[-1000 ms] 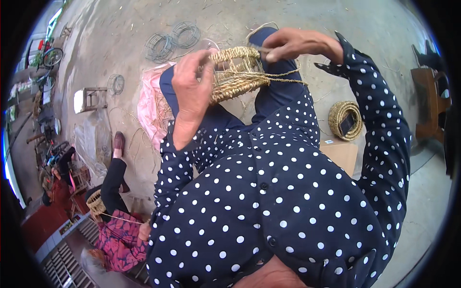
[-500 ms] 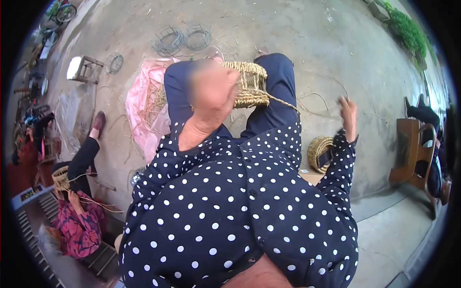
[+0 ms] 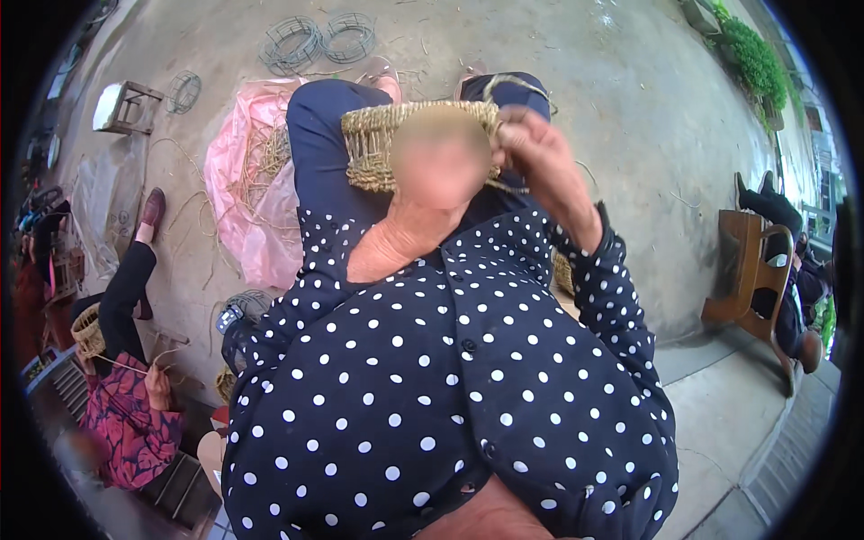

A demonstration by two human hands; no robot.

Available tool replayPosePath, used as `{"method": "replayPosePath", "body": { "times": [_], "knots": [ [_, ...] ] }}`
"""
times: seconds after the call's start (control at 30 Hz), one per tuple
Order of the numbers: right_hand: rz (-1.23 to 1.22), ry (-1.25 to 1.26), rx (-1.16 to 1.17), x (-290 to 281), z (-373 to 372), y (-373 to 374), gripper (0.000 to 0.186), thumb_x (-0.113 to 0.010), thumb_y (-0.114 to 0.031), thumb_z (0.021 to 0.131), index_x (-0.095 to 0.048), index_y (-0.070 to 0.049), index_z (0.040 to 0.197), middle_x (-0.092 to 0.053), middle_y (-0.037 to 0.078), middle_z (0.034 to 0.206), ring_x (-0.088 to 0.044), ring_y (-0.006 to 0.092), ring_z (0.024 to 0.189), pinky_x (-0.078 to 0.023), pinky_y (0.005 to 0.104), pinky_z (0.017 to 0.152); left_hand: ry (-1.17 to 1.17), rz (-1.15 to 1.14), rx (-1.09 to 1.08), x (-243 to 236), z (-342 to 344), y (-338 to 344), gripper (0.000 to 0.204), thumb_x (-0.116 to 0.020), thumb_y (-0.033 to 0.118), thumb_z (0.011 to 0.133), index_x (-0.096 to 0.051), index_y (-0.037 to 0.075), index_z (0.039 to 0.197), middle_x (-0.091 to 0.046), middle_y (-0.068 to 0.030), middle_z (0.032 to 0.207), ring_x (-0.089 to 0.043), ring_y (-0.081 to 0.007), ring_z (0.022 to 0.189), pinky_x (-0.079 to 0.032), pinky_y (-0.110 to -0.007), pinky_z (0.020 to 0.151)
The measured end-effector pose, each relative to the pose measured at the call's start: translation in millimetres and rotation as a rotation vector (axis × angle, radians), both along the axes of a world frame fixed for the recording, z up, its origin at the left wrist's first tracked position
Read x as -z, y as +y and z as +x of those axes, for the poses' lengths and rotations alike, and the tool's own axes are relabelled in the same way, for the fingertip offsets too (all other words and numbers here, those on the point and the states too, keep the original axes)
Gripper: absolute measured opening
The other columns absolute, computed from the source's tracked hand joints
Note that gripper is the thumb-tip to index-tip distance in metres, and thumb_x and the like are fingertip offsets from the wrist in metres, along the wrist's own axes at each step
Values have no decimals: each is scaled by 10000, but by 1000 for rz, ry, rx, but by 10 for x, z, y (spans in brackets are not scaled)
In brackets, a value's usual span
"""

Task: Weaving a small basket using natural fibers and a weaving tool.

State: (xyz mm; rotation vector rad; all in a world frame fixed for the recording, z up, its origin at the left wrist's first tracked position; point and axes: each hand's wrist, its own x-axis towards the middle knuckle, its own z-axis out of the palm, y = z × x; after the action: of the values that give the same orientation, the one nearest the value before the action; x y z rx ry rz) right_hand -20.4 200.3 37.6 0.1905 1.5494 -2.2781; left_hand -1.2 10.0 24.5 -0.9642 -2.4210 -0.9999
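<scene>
A woven straw basket (image 3: 367,148) lies on its side across my lap, between my knees. My left hand (image 3: 439,171) is closed on its middle, though a blur hides most of the fingers. At the basket's right end, my right hand (image 3: 544,162) pinches a twisted straw cord (image 3: 531,83). A loop of this cord arches above the fingers and over my right knee. The hand covers the spot where cord and basket meet.
Left of my leg lies a pink plastic sheet (image 3: 247,180) with loose straw. Wire frames (image 3: 349,38) rest beyond my feet. A small stool (image 3: 126,108) stands far left. Another person (image 3: 135,414) works straw at lower left. A wooden chair (image 3: 742,270) is at right.
My right hand has come in from the far right to the basket's right end, bringing the cord up. My left hand and the basket have turned and shifted, showing more of its left end.
</scene>
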Motion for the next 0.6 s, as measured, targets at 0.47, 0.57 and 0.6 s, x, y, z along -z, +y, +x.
{"method": "replayPosePath", "body": {
  "times": [0.47,0.57,0.6],
  "knots": [
    [805,97,66,550,10,-103,172,-636,-172,822,-669,-4,804,-596,-33,640,-491,38,595,-379,237,508,177,-10,-54,314,186,129,84,-571,149,761,-528,85,793,-476,-46,800,-535,-181,766,-386,-360,808],
    [787,67,12,399,15,-73,180,-645,-177,838,-664,-2,803,-606,-23,645,-497,35,600,-379,230,510,178,127,-105,345,58,140,93,-582,160,755,-514,97,748,-460,-48,750,-501,-189,683,-390,-365,733],
    [801,-47,-39,-7,40,-201,219,-642,-203,877,-655,4,809,-606,-14,660,-516,37,603,-381,218,509,161,246,-138,268,-8,87,114,-609,154,749,-515,90,753,-465,-53,748,-503,-212,676,-398,-376,711]
  ]
}}
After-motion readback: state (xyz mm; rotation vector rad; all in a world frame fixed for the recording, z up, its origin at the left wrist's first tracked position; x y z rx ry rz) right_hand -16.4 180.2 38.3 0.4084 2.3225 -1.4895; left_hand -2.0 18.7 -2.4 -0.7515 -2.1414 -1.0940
